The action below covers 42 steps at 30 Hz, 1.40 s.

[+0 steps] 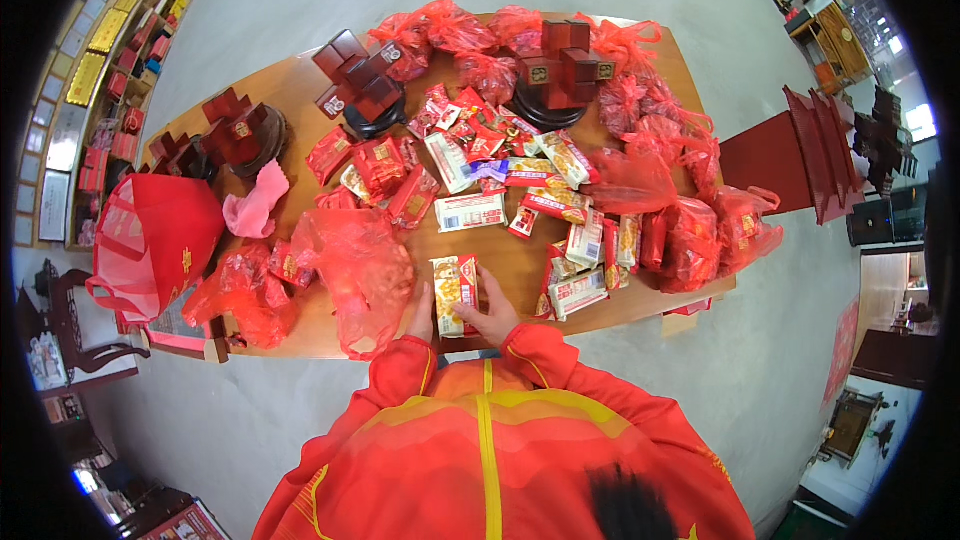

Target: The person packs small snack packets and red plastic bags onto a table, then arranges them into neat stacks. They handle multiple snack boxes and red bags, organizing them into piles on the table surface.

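Near the front edge of the table, a snack packet (456,285) with a red side and a picture of golden food stands between my two hands. My right hand (489,308) grips its right side, thumb across the front. My left hand (421,314) is closed against its left edge; those fingers are partly hidden. Just beyond lie white snack packets (470,212) and a loose pile of small red packets (480,130). Left of my hands sits a thin red plastic bag (357,270), crumpled. More packets (580,293) lean together on the right.
Several tied red plastic bags (690,245) line the table's (290,90) right and far sides. Dark red wooden block puzzles (565,70) stand on black bases. A red carrier bag (160,240) and a pink cloth-like piece (257,202) are at the left.
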Tool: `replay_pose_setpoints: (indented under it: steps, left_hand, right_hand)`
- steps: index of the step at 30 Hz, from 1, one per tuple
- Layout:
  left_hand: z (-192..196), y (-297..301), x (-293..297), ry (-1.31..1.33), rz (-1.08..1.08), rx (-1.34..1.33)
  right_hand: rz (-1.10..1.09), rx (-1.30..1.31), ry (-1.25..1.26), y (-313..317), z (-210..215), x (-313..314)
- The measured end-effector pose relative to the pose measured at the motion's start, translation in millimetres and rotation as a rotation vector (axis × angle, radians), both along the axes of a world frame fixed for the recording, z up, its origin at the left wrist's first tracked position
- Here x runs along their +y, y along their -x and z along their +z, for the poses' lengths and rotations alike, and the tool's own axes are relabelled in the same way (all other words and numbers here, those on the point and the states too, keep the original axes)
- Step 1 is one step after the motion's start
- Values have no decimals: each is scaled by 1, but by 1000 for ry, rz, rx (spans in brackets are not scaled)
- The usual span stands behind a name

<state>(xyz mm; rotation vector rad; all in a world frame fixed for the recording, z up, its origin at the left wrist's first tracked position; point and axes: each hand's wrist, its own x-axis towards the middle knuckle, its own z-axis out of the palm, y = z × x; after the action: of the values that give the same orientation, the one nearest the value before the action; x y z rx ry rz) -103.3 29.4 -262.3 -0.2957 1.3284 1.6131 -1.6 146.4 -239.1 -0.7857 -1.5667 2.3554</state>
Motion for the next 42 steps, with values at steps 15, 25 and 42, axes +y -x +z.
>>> replay_pose_setpoints:
  steps: [15,25,42]
  left_hand:
    - [-14,15,-32,93,7,128]
    - [-16,13,-35,45,-116,338]
    - [-14,13,-38,63,-85,412]
  right_hand:
    - [-101,-356,-50,-4,-50,-11]
    - [87,-145,-486,-4,-28,-16]
    - [81,-634,-1651,-130,14,111]
